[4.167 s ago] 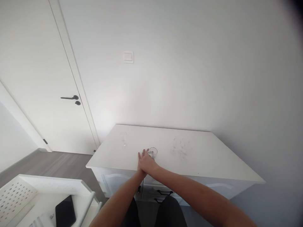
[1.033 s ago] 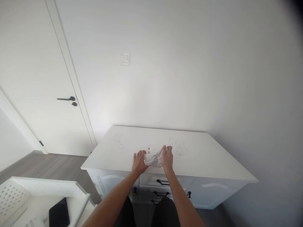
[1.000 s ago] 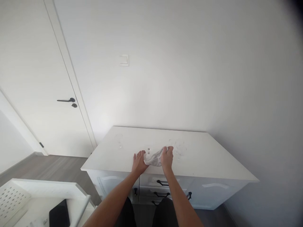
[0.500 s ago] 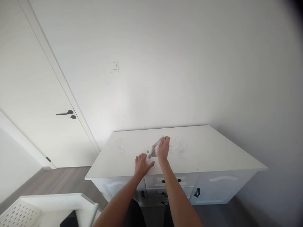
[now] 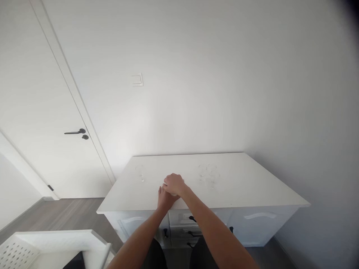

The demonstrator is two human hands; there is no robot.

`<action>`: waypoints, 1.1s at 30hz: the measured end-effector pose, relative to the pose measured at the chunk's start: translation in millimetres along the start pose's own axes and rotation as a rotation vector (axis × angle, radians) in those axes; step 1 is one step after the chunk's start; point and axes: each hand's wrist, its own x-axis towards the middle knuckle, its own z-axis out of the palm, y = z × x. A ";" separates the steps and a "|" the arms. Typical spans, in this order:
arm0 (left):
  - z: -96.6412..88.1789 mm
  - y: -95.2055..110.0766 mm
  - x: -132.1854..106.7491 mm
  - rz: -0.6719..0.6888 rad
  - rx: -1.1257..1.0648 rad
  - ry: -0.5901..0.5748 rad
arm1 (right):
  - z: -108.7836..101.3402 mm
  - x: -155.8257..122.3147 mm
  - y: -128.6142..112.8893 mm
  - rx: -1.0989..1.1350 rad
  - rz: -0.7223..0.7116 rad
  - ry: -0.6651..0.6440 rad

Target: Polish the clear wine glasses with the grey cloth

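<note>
On top of the white cabinet, my two hands are together near the front middle. My left hand is lower, its fingers curved around a stemmed glass that my right hand now covers. Above it, my right hand is closed on a white cloth, of which only small bits show, and presses it over the glass. A clear stemmed glass stands to the left. To the right is a group of clear stemmed glasses, faint against the white top.
Behind the cabinet rises a plain wall with a light switch. At the left is a white door with a dark handle. A white open-topped unit at the lower left holds a dark object. Dark drawer pulls face me.
My right hand has moved left and down with the cloth, from beside the glass to over it and my left hand. The view has shifted slightly.
</note>
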 end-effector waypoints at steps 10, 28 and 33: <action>2.2 -8.4 -1.3 0.039 -0.096 0.069 | 17.9 15.1 4.6 0.195 0.276 0.194; 0.3 -7.1 -3.5 0.021 -0.202 0.090 | 2.2 36.4 13.3 0.145 0.024 0.016; 0.2 -3.5 -2.9 0.022 -0.204 0.098 | 7.8 23.4 23.2 0.326 0.037 0.068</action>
